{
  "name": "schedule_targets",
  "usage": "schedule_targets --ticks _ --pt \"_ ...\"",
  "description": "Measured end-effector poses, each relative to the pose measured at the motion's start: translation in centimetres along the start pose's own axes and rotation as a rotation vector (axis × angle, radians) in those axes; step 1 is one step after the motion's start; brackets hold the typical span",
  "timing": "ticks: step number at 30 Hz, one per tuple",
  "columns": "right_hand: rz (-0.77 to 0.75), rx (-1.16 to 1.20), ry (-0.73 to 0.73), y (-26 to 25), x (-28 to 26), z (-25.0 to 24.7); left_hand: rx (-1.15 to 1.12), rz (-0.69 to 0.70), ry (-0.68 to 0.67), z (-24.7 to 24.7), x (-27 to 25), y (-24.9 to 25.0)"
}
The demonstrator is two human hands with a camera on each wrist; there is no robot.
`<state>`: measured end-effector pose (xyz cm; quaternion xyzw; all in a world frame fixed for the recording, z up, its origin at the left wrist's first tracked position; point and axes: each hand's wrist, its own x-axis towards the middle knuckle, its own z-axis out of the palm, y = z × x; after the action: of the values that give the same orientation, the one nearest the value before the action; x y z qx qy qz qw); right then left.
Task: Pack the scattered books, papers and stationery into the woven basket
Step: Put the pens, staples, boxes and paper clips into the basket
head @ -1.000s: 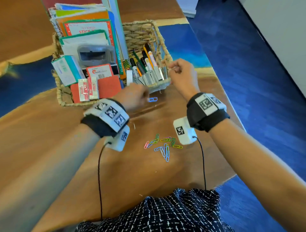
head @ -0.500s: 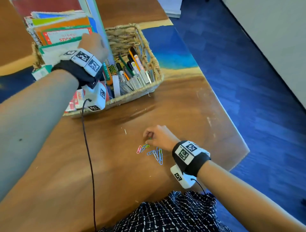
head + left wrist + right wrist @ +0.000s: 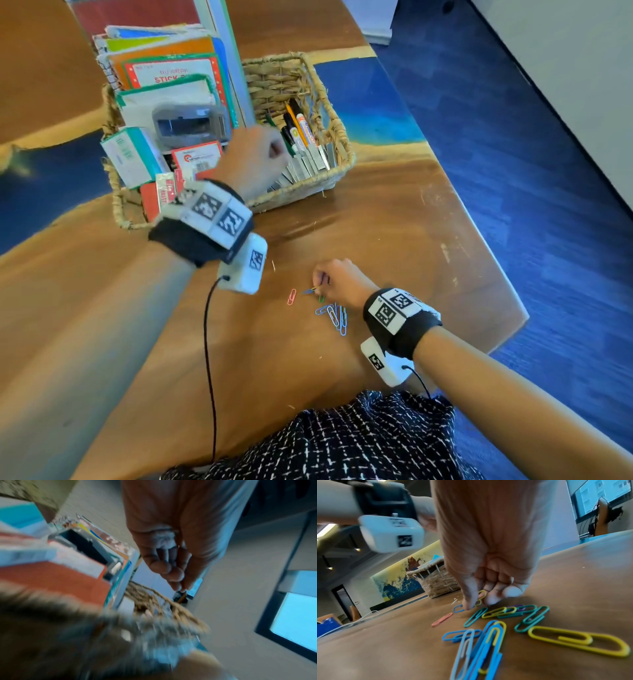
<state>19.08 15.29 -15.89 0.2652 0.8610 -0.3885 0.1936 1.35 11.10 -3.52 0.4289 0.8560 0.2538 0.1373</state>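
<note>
I note my right hand (image 3: 481, 588) pinching thin clips (image 3: 488, 628) flat on the table (image 3: 394, 240), left hand (image 3: 253, 161) curled empty over the basket (image 3: 337, 137); a shallow pinch risks dropping them short.

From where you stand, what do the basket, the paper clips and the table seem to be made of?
Basket: woven straw or seagrass, by its rough tan twisted strands.
Paper clips: probably wire with a smooth coloured plastic coating.
Table: brown wood with visible grain, semi-gloss, scuffed pale near the edge.

Head looks down; wrist cams close, all share basket (image 3: 337, 137).
</note>
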Motion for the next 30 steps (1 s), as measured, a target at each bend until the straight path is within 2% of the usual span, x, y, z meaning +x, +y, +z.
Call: schedule_targets --ticks 5,8,10,18,24,27,30 --pt "0.018 0.039 0.052 0.4 -0.1 -0.7 0.166 -0.050 -0.485 5.4 -4.1 -1.3" --pt "0.019 0.084 0.075 0.9 -0.2 -0.8 0.340 -0.189 -0.621 7.3 -6.1 -2.2" --pt "0.018 0.104 0.086 1.2 -0.2 -0.7 0.414 -0.241 -0.651 8.2 -7.5 -2.4" --pt "0.011 0.132 0.087 1.2 0.6 -0.6 0.383 -0.263 -0.606 9.9 -9.3 -2.5" --pt "-0.014 0.153 0.072 0.8 1.3 -1.0 0.251 -0.248 -0.613 9.8 -8.4 -3.9" --pt "-0.003 0.178 0.097 0.5 1.3 -1.7 0.230 -0.205 -0.677 9.6 -8.0 -5.0" --pt "-0.080 0.169 0.192 -1.4 1.4 -4.1 0.241 -0.109 -0.800 9.6 -8.4 -5.9"
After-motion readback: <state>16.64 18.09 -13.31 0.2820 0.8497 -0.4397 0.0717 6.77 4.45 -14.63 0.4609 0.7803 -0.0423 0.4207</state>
